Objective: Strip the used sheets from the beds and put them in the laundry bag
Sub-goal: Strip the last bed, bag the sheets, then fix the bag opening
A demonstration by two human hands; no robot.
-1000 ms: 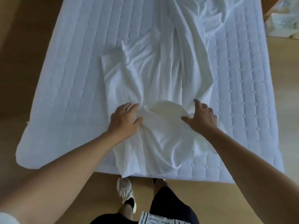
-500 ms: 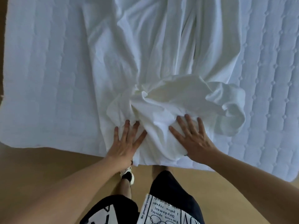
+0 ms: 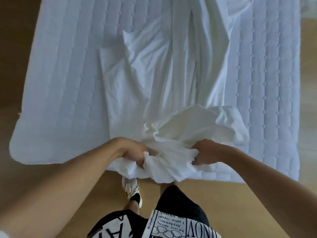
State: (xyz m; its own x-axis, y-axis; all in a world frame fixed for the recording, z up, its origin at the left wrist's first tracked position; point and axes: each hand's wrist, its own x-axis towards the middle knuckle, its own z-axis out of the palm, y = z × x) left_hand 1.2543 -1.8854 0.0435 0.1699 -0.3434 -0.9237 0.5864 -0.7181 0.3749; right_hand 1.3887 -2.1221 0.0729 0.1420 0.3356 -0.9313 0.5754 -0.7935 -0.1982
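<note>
A white sheet (image 3: 171,79) lies crumpled down the middle of a quilted white mattress (image 3: 68,83), its near end bunched into a heap at the bed's foot. My left hand (image 3: 132,152) grips the left side of that bunch, fingers curled into the cloth. My right hand (image 3: 204,154) grips the right side the same way. The gathered cloth hangs a little over the mattress edge between both hands. No laundry bag is in view.
A tan wooden floor (image 3: 51,186) surrounds the bed on the left, right and near side. My legs and a white shoe (image 3: 131,188) stand right at the foot of the mattress.
Both hands were flat on the sheet with spread fingers; now they have curled into it and drawn the bunch toward the mattress edge.
</note>
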